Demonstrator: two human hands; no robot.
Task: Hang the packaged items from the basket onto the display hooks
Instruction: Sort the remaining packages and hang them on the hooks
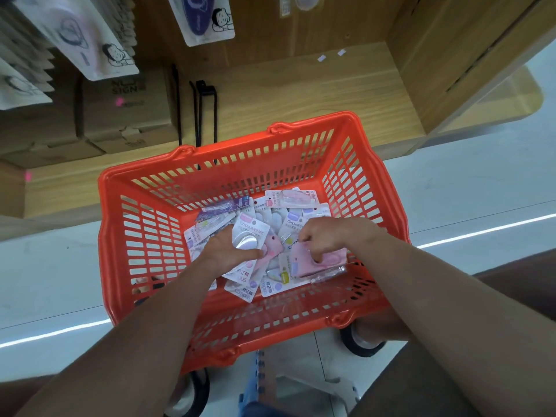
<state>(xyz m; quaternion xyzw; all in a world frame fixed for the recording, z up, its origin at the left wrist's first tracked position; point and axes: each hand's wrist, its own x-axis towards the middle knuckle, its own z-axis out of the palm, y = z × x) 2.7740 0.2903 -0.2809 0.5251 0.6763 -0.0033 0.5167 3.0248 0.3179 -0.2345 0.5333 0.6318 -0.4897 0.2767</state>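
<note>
A pale, glossy floor (54, 275) spreads across the view, and a bright strip of reflected light (481, 233) cuts over it. Beyond stands a light wooden display unit (301, 94), its low shelf running wide. Brown cardboard boxes (120, 115) sit at the left end of that shelf. A wooden side panel (451, 55) rises at the right.

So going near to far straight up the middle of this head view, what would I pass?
Near rim of the orange basket → the pile of packaged items that both hands are in → the basket's far slatted wall → wooden shelf → hanging packet with a dark blue oval.
</note>
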